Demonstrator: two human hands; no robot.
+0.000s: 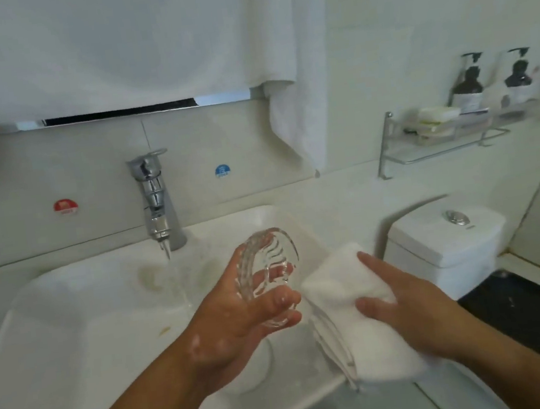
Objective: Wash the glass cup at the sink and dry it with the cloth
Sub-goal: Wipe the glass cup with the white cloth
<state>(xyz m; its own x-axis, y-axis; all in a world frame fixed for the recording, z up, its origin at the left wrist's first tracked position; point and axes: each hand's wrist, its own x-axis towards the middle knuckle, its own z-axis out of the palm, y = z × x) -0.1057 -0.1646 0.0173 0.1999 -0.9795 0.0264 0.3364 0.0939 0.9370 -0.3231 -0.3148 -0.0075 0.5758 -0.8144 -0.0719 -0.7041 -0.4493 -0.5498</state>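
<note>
The glass cup (269, 255) was in the middle of the frame, over the white sink (57, 329). The left hand (237, 315) held it from below. Its fingers were curled round the cup, and some of them showed through the clear glass. The cup leaned over, with its open top up and away from the person. I think it was held that way so drops could fall into the sink and the cloth could get inside.

The right hand (408, 306) was at the lower right of the frame. It gripped a folded white cloth (361, 342), with the thumb and fingers pressed tight on it. One corner of the cloth was just beside the cup. I could not tell if they touched. The cloth was bunched up in the hand, maybe so it made a thick pad for wiping.

A thin line of water ran from the tap (155, 200) at the middle left of the frame. The cup was to the right of the water, not under it. So the washing looked done, and the drying looked about to start.

A wet cup can slip, so the left hand needed to hold on tight.
</note>
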